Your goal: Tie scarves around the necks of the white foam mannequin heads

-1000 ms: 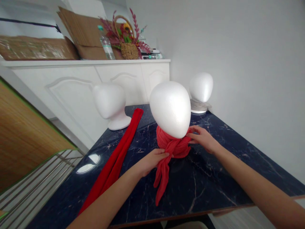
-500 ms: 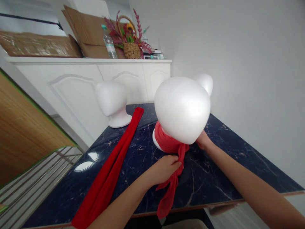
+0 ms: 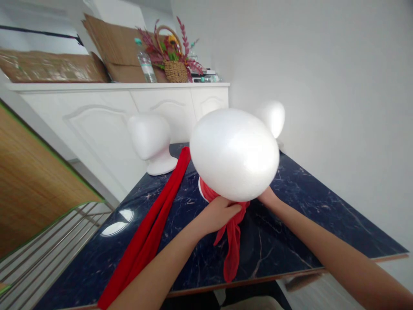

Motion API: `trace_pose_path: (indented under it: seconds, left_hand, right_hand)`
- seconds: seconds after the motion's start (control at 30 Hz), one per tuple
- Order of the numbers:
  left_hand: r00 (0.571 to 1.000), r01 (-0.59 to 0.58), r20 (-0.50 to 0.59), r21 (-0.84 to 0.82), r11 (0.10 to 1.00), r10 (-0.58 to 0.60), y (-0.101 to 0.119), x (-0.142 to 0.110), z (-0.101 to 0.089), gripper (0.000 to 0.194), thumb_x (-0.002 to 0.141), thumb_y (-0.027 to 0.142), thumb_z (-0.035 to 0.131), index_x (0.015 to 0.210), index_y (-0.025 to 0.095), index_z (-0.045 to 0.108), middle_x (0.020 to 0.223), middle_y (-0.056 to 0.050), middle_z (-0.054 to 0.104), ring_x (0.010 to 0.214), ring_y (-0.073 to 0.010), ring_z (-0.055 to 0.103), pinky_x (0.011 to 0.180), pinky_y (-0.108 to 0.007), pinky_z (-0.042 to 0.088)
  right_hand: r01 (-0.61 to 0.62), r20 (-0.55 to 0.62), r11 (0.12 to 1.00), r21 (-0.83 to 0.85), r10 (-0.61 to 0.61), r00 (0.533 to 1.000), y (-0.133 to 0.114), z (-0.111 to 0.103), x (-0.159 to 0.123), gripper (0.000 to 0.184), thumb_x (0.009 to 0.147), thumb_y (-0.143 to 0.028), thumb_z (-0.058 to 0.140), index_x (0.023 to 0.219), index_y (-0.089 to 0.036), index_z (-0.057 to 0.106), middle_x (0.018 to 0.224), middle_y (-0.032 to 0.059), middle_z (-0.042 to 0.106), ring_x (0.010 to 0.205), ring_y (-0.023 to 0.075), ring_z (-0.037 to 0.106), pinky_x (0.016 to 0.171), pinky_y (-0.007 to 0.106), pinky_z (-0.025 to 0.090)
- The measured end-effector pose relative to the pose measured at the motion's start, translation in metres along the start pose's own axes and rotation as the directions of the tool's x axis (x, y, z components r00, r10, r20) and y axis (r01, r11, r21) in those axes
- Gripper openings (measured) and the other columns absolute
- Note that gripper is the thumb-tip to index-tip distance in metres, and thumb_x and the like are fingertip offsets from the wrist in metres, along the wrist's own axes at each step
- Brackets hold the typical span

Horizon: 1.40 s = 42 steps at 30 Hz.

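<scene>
Heads: three foam heads, nearest (image 3: pixel 234 153) tilting near desk's (image 3: pixel 306 215) front edge.
Scarves: two red.
Left hand (image 3: pixel 219 213): gripping knotted scarf (image 3: pixel 232 232).
Right hand (image 3: pixel 266 197): fingers hidden, cannot tell.

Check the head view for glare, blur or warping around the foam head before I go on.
Head view: soft sheen on the foam head; bright window reflection on the marble table; straight edges lean from wide-angle warp; far foam head looks slightly soft.
</scene>
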<state>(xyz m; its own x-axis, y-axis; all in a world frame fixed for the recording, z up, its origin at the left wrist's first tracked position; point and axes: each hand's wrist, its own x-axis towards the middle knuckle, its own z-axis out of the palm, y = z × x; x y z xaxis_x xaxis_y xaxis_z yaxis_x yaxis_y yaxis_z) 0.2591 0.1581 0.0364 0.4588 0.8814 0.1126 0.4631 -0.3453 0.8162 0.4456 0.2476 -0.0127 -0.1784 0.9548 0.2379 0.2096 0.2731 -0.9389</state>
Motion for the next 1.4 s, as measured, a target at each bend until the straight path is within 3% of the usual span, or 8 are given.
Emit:
trace_pose_path:
  seconds: [0.13,0.3,0.47,0.67,0.9,1.13,1.3,1.4]
  left_hand:
    - [0.997,0.072,-0.015,0.125,0.99,-0.07,-0.006,0.003,-0.004,0.024,0.081,0.029,0.046,0.061,0.017,0.047,0.059,0.003,0.047,0.058,-0.0124,0.042,0.055,-0.025,0.029]
    - [0.998,0.058,-0.03,0.113,0.992,-0.055,-0.018,-0.001,-0.003,0.021,0.083,0.029,0.041,0.066,0.018,0.047,0.062,0.004,0.046,0.06,-0.0122,0.042,0.057,-0.025,0.029]
    - [0.996,0.036,-0.087,0.129,0.991,-0.024,-0.019,-0.005,-0.002,0.02,0.082,0.025,0.041,0.066,0.017,0.05,0.079,0.0,0.052,0.076,-0.0154,0.049,0.069,-0.027,0.035]
    - [0.996,0.047,-0.076,0.104,0.993,-0.039,-0.021,-0.012,-0.008,0.026,0.083,0.026,0.037,0.059,0.018,0.044,0.079,-0.001,0.049,0.079,-0.0162,0.049,0.075,-0.029,0.036]
    - [0.999,0.041,-0.011,0.052,0.998,-0.041,-0.035,-0.015,-0.02,0.026,0.08,0.024,0.034,0.056,0.018,0.04,0.087,-0.003,0.051,0.086,-0.0174,0.048,0.083,-0.03,0.037]
    - [0.998,0.035,0.047,0.257,0.966,-0.049,-0.009,-0.038,-0.031,0.029,0.089,0.038,0.042,0.081,0.019,0.063,0.091,-0.005,0.057,0.092,-0.0201,0.052,0.09,-0.032,0.038]
    - [0.953,0.146,-0.297,0.271,0.951,-0.062,-0.02,-0.05,-0.065,0.024,0.087,0.026,0.043,0.102,0.021,0.061,0.112,-0.005,0.057,0.107,-0.0207,0.051,0.096,-0.032,0.038]
    - [0.894,0.167,-0.441,0.176,0.97,-0.074,-0.043,-0.04,-0.078,0.052,0.084,0.029,0.052,0.134,0.022,0.041,0.141,-0.008,0.039,0.127,-0.0239,0.039,0.105,-0.036,0.034]
  right_hand:
    - [0.008,0.003,1.0,-0.02,-0.008,1.0,0.003,0.008,0.001,0.036,0.071,-0.014,0.05,0.103,-0.02,0.065,0.099,0.0045,0.067,0.098,0.0226,0.059,0.078,0.033,0.052]
    - [-0.011,-0.028,0.998,0.065,0.013,1.0,0.0,0.006,0.005,0.043,0.065,-0.018,0.058,0.108,-0.018,0.059,0.089,0.0013,0.063,0.068,0.0119,0.058,0.055,0.02,0.048]
    - [-0.378,0.141,0.841,0.388,0.351,0.926,-0.013,0.003,0.008,0.025,0.067,-0.024,0.067,0.088,-0.018,0.055,0.048,-0.01,0.041,0.037,0.0043,0.034,0.034,0.012,0.023]
    - [-0.601,0.302,0.627,0.496,0.525,0.796,-0.031,0.019,0.016,0.012,0.083,-0.013,0.046,0.073,-0.015,0.052,0.053,-0.0012,0.051,0.046,0.0061,0.052,0.049,0.014,0.048]
    - [-0.618,0.288,0.512,0.597,0.582,0.76,-0.04,0.034,0.029,0.018,0.082,-0.006,0.04,0.07,-0.017,0.05,0.052,-0.0008,0.049,0.048,0.0072,0.052,0.05,0.014,0.052]
    - [-0.543,0.274,0.538,0.645,0.501,0.821,-0.043,0.019,0.013,0.02,0.066,-0.003,0.043,0.078,-0.016,0.052,0.065,0.0033,0.058,0.064,0.0113,0.062,0.074,0.022,0.058]
    - [-0.231,-0.009,0.724,0.65,0.311,0.951,-0.038,0.008,-0.02,0.044,0.063,-0.004,0.052,0.104,-0.02,0.049,0.093,0.005,0.064,0.094,0.0174,0.065,0.099,0.034,0.048]
    - [-0.129,-0.026,0.851,0.51,0.166,0.986,-0.035,0.014,-0.032,0.057,0.061,-0.009,0.057,0.116,-0.022,0.047,0.122,0.0069,0.056,0.119,0.0197,0.052,0.111,0.039,0.032]
